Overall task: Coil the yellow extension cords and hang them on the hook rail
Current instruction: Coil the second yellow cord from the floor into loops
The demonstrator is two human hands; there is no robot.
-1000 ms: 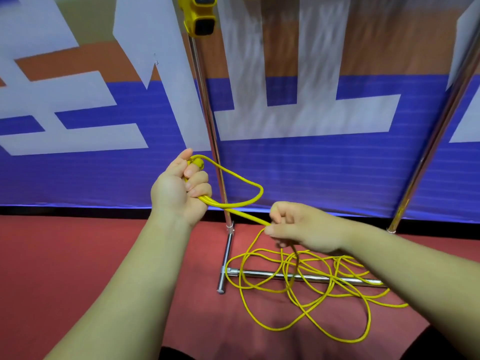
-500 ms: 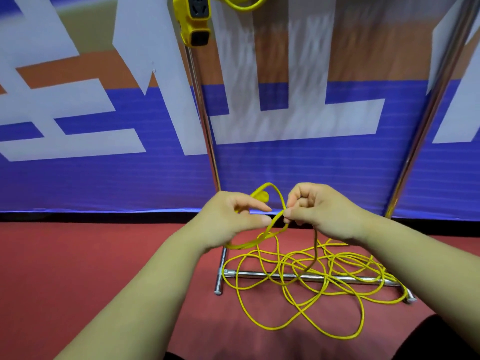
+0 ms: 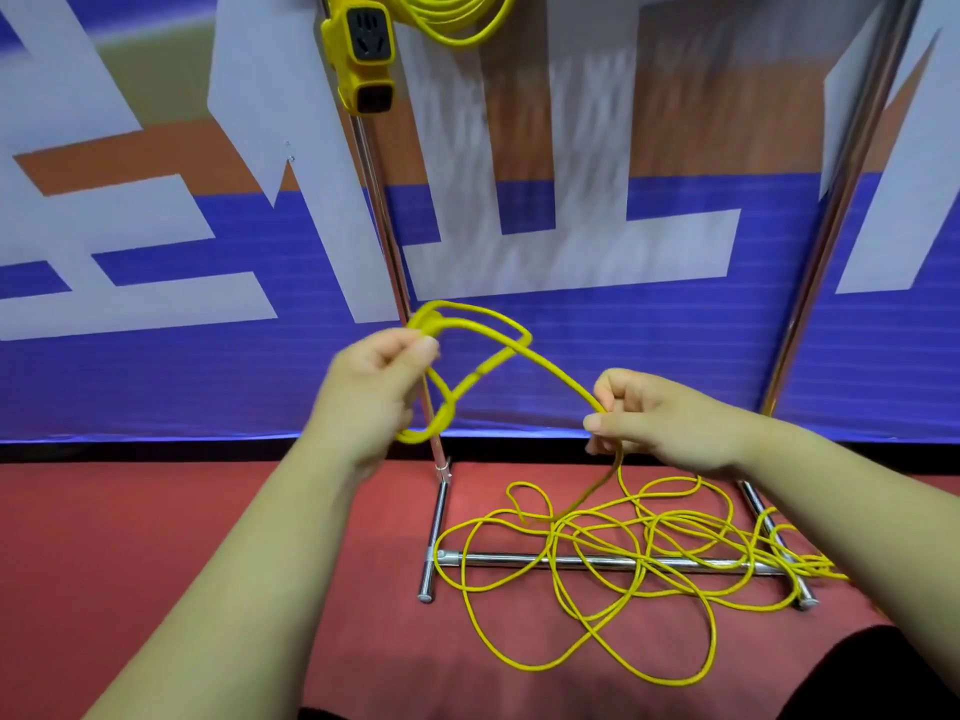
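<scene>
A yellow extension cord [image 3: 613, 569] lies in a loose tangle on the red floor, draped over the base bars of a metal rack. My left hand [image 3: 374, 392] grips a couple of small loops of this cord at chest height. From those loops a strand runs right and down to my right hand [image 3: 654, 423], which pinches it between thumb and fingers; below that hand the cord drops to the tangle. Another yellow cord [image 3: 457, 18], coiled, hangs at the top edge, with its yellow socket block [image 3: 361, 54] dangling against the left post.
The rack has two chrome uprights, a left post [image 3: 384, 236] and a right post [image 3: 831, 210], and a floor crossbar [image 3: 519, 559]. A blue, white and orange banner [image 3: 156, 252] stands close behind. The hook rail itself is out of view above.
My hands have moved apart after meeting: the right hand slid rightward along the cord and the left hand rose with an added loop. The view has tilted up, showing more of the hanging coil.
</scene>
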